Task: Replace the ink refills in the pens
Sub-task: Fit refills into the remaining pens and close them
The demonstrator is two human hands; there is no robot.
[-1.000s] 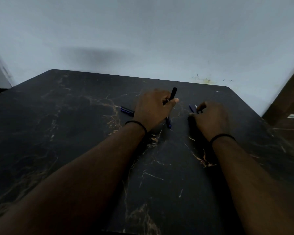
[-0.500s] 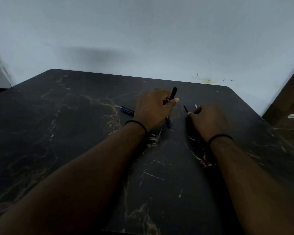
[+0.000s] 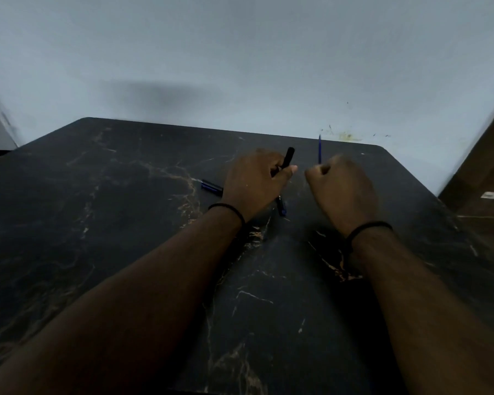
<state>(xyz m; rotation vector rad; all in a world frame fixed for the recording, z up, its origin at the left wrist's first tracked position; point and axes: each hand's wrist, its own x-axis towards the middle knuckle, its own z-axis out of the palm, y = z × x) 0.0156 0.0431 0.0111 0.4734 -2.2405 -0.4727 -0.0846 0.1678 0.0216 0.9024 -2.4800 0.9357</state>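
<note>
My left hand (image 3: pixel 254 181) is closed around a black pen barrel (image 3: pixel 288 157) whose upper end sticks out past my thumb. Just to its right, my right hand (image 3: pixel 341 189) is a fist gripping a thin blue ink refill (image 3: pixel 319 149) that points straight up above the knuckles. The two hands are a short gap apart above the dark marbled table (image 3: pixel 126 223). A blue pen (image 3: pixel 211 186) lies on the table left of my left hand. Another dark pen part with a blue end (image 3: pixel 281 206) lies below my left hand.
A pale wall (image 3: pixel 240 67) rises right behind the table's far edge. A brown wooden surface with a small white label (image 3: pixel 491 195) stands to the right of the table.
My right hand has lifted off the table with the blue refill and turned it upright, moving closer to my left hand. The left hand has stayed put with the black barrel.
</note>
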